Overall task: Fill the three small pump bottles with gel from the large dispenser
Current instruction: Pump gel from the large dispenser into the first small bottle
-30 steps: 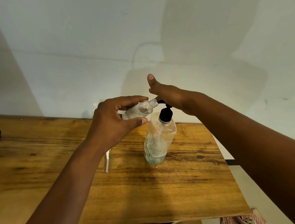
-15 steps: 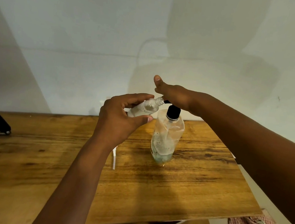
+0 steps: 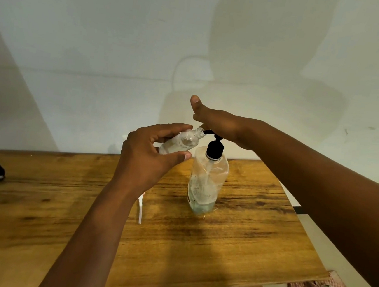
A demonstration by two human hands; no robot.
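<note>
**Pumping gel into one small bottle**

Right now I am in the filling step. My left hand (image 3: 149,155) pinches a small bottle (image 3: 180,142) between thumb and fingers, tilted in the air above the table (image 3: 218,253), with its open neck brought up to the black spout of the large dispenser (image 3: 206,180). My right hand (image 3: 219,123) lies flat over the pump head, fingers straight and thumb lifted, pressing rather than gripping. The dispenser stands upright on the wood, just beside the held bottle, and looks nearly spent, with only a little gel low in its crumpled body.

I judge the next move calls for a steady downward press while I keep the neck against the spout, so nothing runs down the outside. The small bottle seems only partly filled, though its level is hard to read.

Counting: one large dispenser, one small bottle in view, two hands. The other two small bottles are not visible. A white tube (image 3: 139,209) lies on the table near my left wrist, possibly a pump's dip tube.
</note>
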